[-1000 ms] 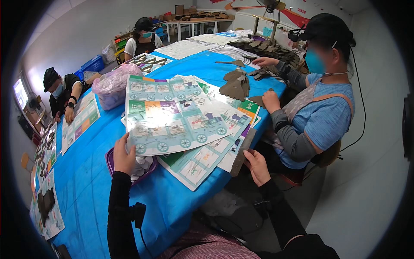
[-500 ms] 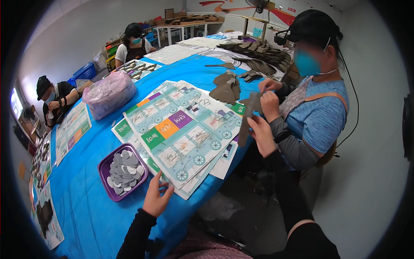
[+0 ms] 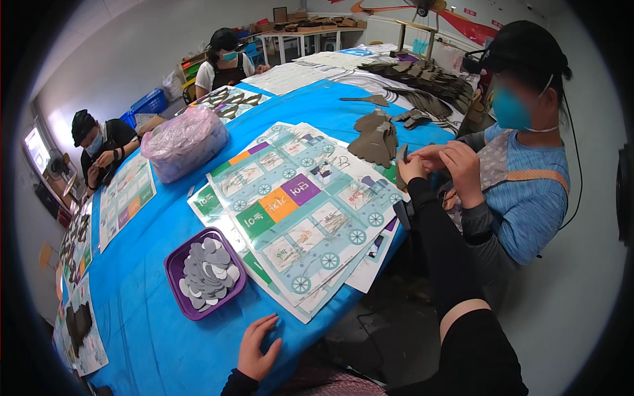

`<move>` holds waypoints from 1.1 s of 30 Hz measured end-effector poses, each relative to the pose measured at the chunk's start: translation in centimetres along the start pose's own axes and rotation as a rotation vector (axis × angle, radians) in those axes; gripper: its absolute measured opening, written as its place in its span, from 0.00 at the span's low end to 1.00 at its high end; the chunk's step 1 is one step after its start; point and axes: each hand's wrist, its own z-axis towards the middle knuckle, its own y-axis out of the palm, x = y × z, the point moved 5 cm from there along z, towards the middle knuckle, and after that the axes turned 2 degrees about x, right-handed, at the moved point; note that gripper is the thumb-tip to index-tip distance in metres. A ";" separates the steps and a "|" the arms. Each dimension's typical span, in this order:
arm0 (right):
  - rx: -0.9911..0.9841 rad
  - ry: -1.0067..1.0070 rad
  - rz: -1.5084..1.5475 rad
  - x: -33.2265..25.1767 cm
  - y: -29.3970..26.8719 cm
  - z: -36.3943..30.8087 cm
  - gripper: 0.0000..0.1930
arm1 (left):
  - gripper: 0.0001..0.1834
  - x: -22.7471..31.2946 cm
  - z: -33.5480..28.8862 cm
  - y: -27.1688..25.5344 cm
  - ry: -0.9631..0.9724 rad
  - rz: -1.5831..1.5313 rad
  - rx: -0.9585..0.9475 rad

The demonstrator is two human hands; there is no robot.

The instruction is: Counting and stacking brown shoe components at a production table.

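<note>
My left hand (image 3: 259,351) is empty at the near edge of the blue-covered table (image 3: 290,333), fingers apart. My right arm reaches out to the co-worker on the right. At its end my right hand (image 3: 413,169) is closed on a dark olive flat piece (image 3: 401,156), which it partly hides. The co-worker's hands (image 3: 461,170) are right beside it, and the fingers overlap in view. Left of my right hand lies a pile of similar dark flat pieces (image 3: 374,137). Printed sheets (image 3: 317,218) in green, orange and purple are stacked between my hands.
A purple tray (image 3: 174,270) of grey oval pieces stands left of the sheets. Behind it sits a pink plastic-wrapped bundle (image 3: 185,142). More dark pieces (image 3: 429,82) are heaped at the far right. Two other people (image 3: 224,63) work along the far left side.
My right hand has moved up and away to the co-worker's hands with a dark flat piece. My left hand has drawn back from the sheets' corner to the table edge. The view has shifted slightly.
</note>
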 end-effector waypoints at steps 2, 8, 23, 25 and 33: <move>-0.050 0.025 -0.073 1.0 -0.6 0.8 0.25 | 0.28 -0.3 0.3 0.7 -0.059 -0.060 -0.069; 0.227 -0.341 -0.078 -0.3 -3.3 -1.7 0.18 | 0.33 -0.4 3.0 1.9 -0.318 -0.740 -0.071; -0.389 0.087 0.869 0.9 -7.7 -26.6 0.23 | 0.21 2.0 8.8 4.0 -0.454 -1.143 -0.025; -0.526 0.225 1.091 0.5 -7.4 -26.9 0.24 | 0.20 1.4 9.0 4.1 -0.548 -1.183 0.128; -0.648 0.281 1.245 -2.2 -8.3 -27.4 0.19 | 0.25 -0.3 14.1 7.4 -0.431 -1.087 0.100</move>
